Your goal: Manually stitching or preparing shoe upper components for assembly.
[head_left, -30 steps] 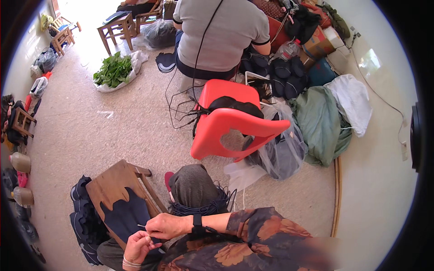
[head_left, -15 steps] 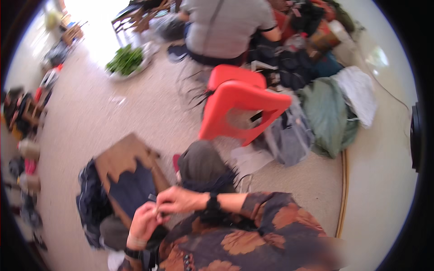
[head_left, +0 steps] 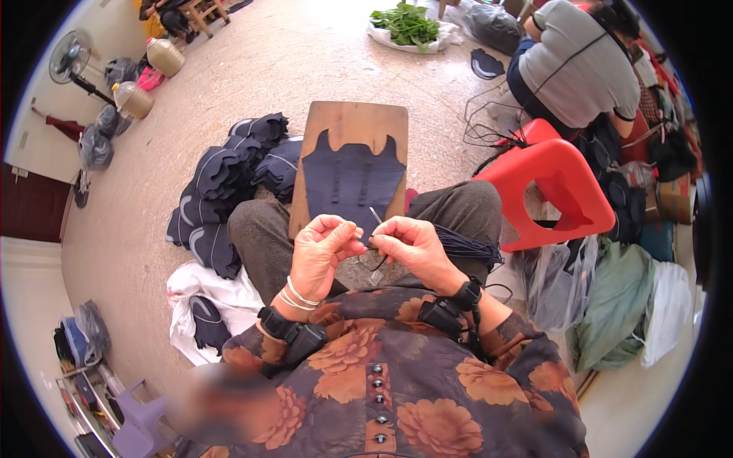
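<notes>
My right hand (head_left: 414, 248) pinches a thin dark cord with a stiff, pale grey tip (head_left: 375, 214) that points up past the fingertips. Close beside it, my left hand (head_left: 324, 253) is closed, thumb against fingers; whatever it grips is too small to make out. Just beyond both hands, a dark navy fabric piece (head_left: 355, 174) lies flat on a wooden board (head_left: 359, 120) by my knees. Two rows of small slits or loops run down the fabric. A bundle of dark cords (head_left: 464, 246) rests across my right thigh.
Stacked navy fabric pieces (head_left: 217, 183) lie left of the board, near a white sack (head_left: 183, 296). A red plastic stool (head_left: 569, 187) stands at right, with a seated person (head_left: 576, 65) beyond. Plastic and green bags (head_left: 615, 298) sit at the right wall; leafy greens (head_left: 405, 27) lie farther off.
The view has swung left, bringing the board to the centre. My hands, touching before, are now slightly apart, and the grey tip shows above my right fingers.
</notes>
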### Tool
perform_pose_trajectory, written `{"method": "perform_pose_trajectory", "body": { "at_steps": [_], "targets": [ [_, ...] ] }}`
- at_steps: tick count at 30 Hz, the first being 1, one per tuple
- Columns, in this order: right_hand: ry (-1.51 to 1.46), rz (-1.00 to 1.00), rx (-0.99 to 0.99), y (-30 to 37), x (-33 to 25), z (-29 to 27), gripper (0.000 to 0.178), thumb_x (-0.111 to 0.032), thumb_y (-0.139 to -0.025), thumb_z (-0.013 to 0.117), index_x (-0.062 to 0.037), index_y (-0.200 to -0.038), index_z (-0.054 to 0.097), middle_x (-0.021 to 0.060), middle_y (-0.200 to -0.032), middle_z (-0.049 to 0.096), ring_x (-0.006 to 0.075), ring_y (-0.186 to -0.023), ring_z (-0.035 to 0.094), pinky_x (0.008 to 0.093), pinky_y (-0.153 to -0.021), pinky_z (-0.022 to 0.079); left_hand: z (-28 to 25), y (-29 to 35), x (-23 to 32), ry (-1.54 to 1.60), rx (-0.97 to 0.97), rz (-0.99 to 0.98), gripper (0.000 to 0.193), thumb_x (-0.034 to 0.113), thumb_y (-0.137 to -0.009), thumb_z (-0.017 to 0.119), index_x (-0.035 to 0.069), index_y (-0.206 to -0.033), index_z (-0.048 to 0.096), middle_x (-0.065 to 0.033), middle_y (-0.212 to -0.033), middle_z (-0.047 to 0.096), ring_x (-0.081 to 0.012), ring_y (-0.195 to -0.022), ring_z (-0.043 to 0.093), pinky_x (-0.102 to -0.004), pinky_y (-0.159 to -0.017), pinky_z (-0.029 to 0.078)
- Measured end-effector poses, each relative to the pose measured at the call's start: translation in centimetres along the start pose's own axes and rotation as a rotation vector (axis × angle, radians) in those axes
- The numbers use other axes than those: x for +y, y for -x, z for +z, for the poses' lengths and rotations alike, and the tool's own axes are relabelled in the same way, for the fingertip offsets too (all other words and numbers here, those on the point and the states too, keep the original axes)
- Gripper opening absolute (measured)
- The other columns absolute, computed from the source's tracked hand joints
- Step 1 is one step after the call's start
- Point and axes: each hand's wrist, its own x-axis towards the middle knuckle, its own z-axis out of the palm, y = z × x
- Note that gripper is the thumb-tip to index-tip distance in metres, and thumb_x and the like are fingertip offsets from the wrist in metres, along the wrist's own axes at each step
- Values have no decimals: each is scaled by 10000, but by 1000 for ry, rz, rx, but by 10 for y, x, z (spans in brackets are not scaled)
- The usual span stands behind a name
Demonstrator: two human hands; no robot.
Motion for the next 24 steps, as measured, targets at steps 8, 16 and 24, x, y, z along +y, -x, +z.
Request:
{"method": "perform_pose_trajectory", "body": {
  "at_steps": [8, 16, 24],
  "targets": [
    [42, -46, 10, 1, -1, 18, 146, -162, -938, 658, -21, -974, 662, -45, -807, 633, -1, -680, 543, 163, -589, 456, 0, 14, -8, 71, 34, 69, 100, 117, -933, 640, 25, -945, 603, -101, -918, 678, -167, -788, 677, -346, -779, 597],
    [21, -53, 25, 1, 0, 21, 118, -133, -944, 639, -16, -941, 652, -43, -795, 623, -6, -681, 533, 159, -577, 435, 3, 13, -12, 36, 48, 87, 103, 115, -932, 643, 23, -926, 596, -100, -903, 676, -167, -783, 672, -346, -772, 598],
    [95, -113, 79, -2, 8, 21, 86, -74, -912, 621, -6, -863, 640, -62, -705, 568, -12, -637, 472, 175, -538, 383, 8, 12, -12, 14, 81, 75, 105, 119, -926, 653, 37, -910, 590, -91, -895, 681, -164, -777, 677, -337, -761, 597]
  ]
}}
